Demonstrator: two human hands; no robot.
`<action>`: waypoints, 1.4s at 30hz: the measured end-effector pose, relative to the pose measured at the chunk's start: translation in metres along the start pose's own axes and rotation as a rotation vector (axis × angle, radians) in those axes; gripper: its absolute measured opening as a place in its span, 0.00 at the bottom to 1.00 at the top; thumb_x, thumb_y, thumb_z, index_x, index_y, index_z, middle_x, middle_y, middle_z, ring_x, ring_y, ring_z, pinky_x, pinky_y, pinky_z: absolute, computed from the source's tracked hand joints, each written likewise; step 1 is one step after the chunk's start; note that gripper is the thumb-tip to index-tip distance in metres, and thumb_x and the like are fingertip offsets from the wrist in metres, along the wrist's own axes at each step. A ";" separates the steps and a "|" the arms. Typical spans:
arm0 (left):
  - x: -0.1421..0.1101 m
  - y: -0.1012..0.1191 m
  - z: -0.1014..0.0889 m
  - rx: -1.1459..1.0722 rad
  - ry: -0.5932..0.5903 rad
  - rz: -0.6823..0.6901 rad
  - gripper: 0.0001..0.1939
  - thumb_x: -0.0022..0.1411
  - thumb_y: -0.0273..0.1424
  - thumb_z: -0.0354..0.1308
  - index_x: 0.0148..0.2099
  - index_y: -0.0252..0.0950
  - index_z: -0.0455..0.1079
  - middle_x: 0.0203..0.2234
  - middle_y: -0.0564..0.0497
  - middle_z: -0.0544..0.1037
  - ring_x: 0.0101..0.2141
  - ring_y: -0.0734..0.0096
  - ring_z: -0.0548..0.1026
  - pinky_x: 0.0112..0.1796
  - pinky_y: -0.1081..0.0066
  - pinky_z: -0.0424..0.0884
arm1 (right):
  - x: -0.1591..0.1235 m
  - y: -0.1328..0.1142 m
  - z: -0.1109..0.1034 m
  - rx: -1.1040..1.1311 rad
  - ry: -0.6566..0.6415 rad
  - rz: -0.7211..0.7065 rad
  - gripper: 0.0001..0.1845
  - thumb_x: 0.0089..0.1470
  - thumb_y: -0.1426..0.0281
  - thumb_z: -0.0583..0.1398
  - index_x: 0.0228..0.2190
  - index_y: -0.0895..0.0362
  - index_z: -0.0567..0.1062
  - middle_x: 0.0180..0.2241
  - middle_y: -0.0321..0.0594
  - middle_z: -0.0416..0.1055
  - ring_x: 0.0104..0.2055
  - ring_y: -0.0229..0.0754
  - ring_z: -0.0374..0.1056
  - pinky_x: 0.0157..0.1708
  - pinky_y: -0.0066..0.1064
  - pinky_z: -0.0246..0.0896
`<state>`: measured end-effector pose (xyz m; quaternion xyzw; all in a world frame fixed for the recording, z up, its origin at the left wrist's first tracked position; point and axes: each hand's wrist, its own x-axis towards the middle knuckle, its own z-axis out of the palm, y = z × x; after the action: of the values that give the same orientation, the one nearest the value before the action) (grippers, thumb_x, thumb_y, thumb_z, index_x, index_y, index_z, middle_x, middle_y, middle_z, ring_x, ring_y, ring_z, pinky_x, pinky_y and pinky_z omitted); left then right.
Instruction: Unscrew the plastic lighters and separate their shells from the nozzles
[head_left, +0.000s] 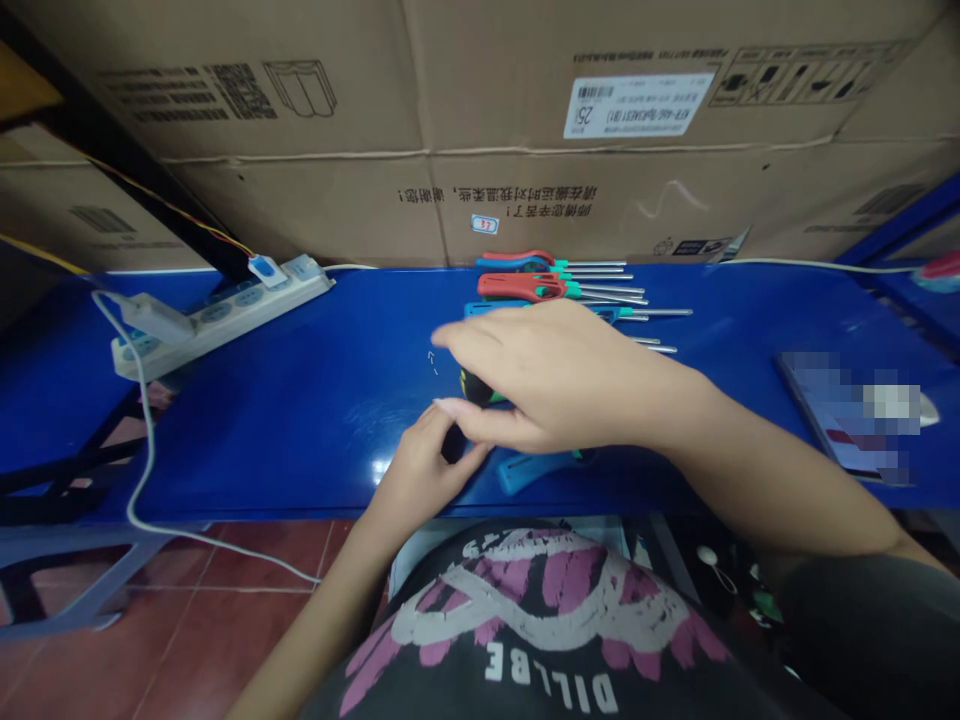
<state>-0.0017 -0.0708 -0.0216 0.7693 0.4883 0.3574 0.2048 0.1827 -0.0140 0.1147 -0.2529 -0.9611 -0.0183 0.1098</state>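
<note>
Black-and-green plastic screwdriver handle point(476, 388) sits pinched in the left hand point(420, 465), the right hand point(547, 375) arched closely over it.

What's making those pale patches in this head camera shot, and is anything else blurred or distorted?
In the head view, pale glare streaks the glossy blue metal bench top beside the left hand; the right hand looks slightly soft; a blocky mosaic hides the flat dark-edged item; the wide-angle lens bows the bench's front edge.
</note>
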 end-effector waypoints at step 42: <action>0.003 0.004 0.003 0.075 0.025 0.051 0.08 0.63 0.33 0.64 0.44 0.36 0.73 0.37 0.47 0.82 0.38 0.60 0.79 0.41 0.61 0.75 | -0.001 0.009 -0.001 0.052 0.010 -0.061 0.18 0.66 0.66 0.48 0.47 0.63 0.70 0.41 0.47 0.72 0.37 0.44 0.65 0.28 0.33 0.48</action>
<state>0.0035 -0.0693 -0.0194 0.7842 0.4840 0.3536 0.1603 0.1880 -0.0061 0.1152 -0.2204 -0.9680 0.0023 0.1203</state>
